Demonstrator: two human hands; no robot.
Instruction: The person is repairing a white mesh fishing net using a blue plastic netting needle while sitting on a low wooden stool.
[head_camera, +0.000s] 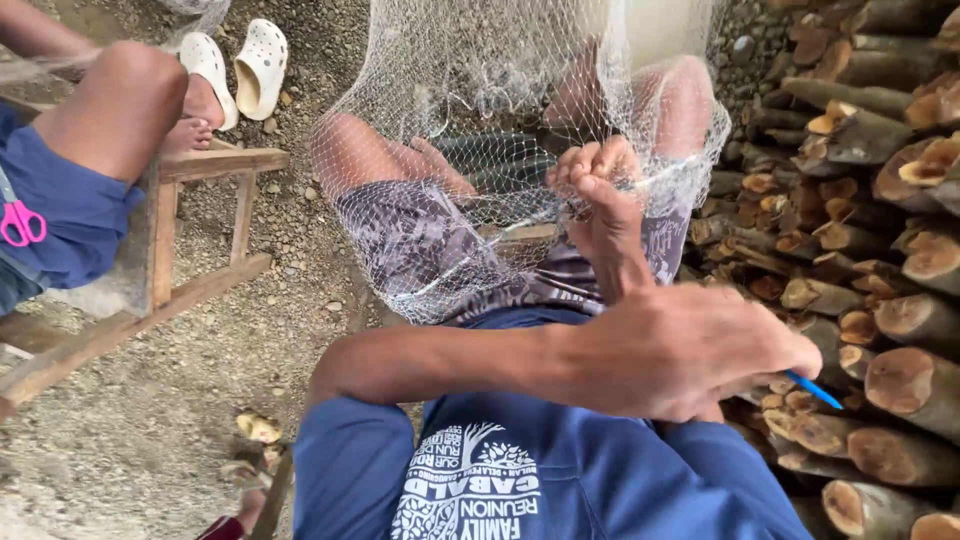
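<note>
Left hand (690, 360) around right-pointing blue needle (815, 391)

We are outdoors in a rural yard, as the gravelly dirt ground (250, 330), stacked firewood logs (870, 250) and rough wooden bench (190, 230) show.

The ground is bare packed earth strewn with small grey gravel and pebbles (270, 300), lit by soft, even daylight with no hard shadows. Along the right side runs a tall stack of cut brown logs (870, 250), their pale sawn ends facing outward. At the left stands a rough, weathered wooden bench frame (200, 215) with slanted legs and a crossbar. Near the top, a pair of white perforated rubber clogs (240, 65) lies on the gravel. A few yellowish husk scraps (258, 428) lie lower down.
</note>
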